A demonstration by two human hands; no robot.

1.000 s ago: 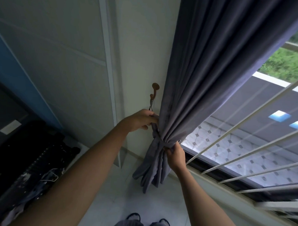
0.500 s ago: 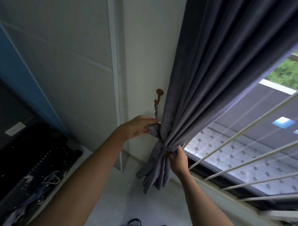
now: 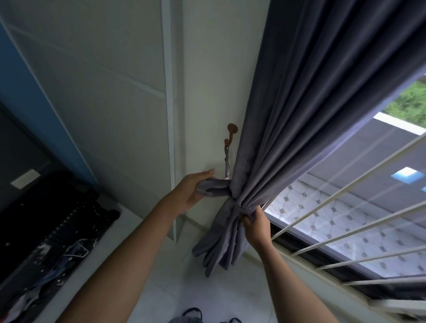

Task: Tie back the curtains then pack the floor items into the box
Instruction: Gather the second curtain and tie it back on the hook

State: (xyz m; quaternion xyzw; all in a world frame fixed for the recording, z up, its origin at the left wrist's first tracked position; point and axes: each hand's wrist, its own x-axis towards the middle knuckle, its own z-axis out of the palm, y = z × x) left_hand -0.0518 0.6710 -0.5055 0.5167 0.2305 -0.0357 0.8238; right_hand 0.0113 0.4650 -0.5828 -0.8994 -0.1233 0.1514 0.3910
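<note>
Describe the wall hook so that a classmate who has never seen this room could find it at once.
Start at the grey curtain beside the window. On the pale wall just left of its edge, above the left hand, sits the wall hook. It is small, reddish-brown and round-headed, with a thin loop hanging from it.

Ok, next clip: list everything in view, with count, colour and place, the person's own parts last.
Pleated fabric curtain: one, grey-purple, right of centre, gathered low.
Fabric tie-back band: one, grey, round the gathered curtain.
Round-headed wall hook: one, brown, on the wall left of the curtain.
Window grille bars: several, white, right.
Wall panel: one, blue, left.
Cluttered shelf: one, black, lower left.
Left hand: one, grips the band's end.
Right hand: one, pinches the band under the gather.
</note>
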